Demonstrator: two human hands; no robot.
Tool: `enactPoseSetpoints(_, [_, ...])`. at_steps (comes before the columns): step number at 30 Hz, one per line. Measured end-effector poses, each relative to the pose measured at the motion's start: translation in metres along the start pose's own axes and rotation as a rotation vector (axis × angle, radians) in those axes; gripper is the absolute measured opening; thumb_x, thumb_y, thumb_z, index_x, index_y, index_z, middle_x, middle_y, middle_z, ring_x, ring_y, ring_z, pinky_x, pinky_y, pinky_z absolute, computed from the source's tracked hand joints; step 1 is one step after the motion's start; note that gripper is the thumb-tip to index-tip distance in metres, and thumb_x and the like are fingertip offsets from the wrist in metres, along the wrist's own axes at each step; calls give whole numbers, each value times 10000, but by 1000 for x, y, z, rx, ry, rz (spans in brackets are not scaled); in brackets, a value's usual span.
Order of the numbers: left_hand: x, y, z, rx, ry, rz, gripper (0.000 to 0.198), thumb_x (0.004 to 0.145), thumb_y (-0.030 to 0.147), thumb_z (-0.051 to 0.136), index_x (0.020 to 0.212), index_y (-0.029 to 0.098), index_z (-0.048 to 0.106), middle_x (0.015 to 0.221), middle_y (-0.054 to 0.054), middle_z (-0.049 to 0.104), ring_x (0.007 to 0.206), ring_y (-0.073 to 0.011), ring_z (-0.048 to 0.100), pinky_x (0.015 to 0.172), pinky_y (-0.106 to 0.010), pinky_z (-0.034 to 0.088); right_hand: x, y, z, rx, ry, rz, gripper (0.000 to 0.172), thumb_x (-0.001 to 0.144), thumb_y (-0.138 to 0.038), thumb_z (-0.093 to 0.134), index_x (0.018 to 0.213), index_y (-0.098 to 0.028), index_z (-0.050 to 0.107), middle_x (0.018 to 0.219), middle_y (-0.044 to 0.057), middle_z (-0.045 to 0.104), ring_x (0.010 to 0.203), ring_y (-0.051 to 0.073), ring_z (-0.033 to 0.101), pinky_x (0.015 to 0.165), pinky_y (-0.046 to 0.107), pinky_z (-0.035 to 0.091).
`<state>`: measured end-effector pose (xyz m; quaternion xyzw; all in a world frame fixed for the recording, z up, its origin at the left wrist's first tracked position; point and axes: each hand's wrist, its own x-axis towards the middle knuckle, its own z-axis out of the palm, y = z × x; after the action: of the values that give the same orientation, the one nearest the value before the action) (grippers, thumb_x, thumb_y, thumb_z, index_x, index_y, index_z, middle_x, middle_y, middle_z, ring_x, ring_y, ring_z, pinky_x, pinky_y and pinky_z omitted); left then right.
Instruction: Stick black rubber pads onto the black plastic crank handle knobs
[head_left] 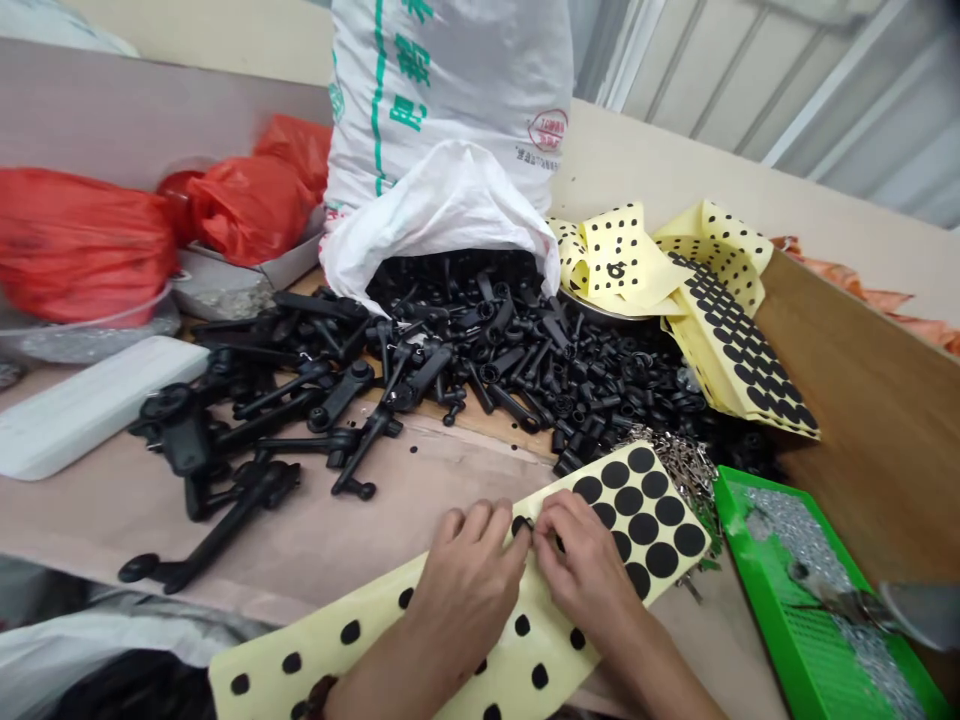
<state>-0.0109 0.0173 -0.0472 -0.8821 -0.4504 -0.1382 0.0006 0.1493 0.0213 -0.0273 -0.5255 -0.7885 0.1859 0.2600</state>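
Across the table edge in front of me lies a pale yellow sticker sheet [367,625], tilted up to the right. Large round black stickers [643,528] fill its right end, and small, widely spaced black dots mark the rest. My left hand [476,570] rests on the sheet with fingers curled together. Beside it, my right hand [577,560] has thumb and forefinger pinched together. The fingertips of both hands meet at a small black piece [521,524] on the sheet's upper part. My left thumb is hidden, and I cannot tell whether that piece is lifted.
Black plastic crank handles [240,520] and small black parts [600,390] spill from a white woven sack [450,100]. Behind are red bags [82,245] and more yellow sheets [739,340]. A white block [97,405] lies left; a green tray [780,600] with metal pieces stands right.
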Motion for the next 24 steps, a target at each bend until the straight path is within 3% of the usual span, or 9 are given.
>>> enactPoseSetpoints(5, [-3,3,7,18,34,0,231,845,162,477,1049,196,580,1130,-112,580,928,-283,523,707,-414,415,-3,3,6,183,-18,77,176,779,-75,434,671,-206,390,766,40,527,767,201,511,700,342,404])
enactPoseSetpoints(9, [-12,-1,1,-72,228,65,260,817,52,426,949,185,606,980,-100,612,851,-240,540,694,-366,446,-5,1,4,203,-61,76,156,792,-100,432,680,-208,412,835,59,578,843,228,518,765,390,398])
enactPoseSetpoints(12, [-23,-26,-14,-85,361,62,259,820,30,404,911,173,600,1004,-107,597,911,-232,527,773,-359,449,-7,2,-1,236,-142,139,157,815,-139,439,676,-210,425,933,76,598,948,254,523,827,424,387])
enactPoseSetpoints(15, [-28,-66,-30,42,417,-96,229,858,84,416,1028,92,569,1078,-180,568,1006,-290,483,852,-433,417,-9,7,-6,365,-237,212,140,804,-178,483,671,-214,460,1035,85,608,1101,286,482,914,452,351])
enactPoseSetpoints(16, [-27,-80,-35,114,404,-185,251,872,127,419,1074,70,556,1080,-189,570,1000,-297,486,853,-439,417,-9,9,-8,407,-253,234,134,793,-185,494,665,-215,470,1049,90,613,1128,297,469,933,464,337])
enactPoseSetpoints(20, [-6,-120,-43,326,137,-385,350,856,207,453,1159,57,544,1019,-179,631,923,-326,528,716,-427,436,-7,12,-11,507,-240,279,134,767,-214,515,638,-212,476,1020,113,634,1098,316,498,925,478,339])
enactPoseSetpoints(24, [17,-121,-43,329,74,-372,276,825,166,457,1051,96,601,786,-130,666,822,-320,554,652,-413,404,-4,9,-12,553,-176,290,133,739,-232,550,621,-211,493,967,117,651,1048,315,527,909,464,349])
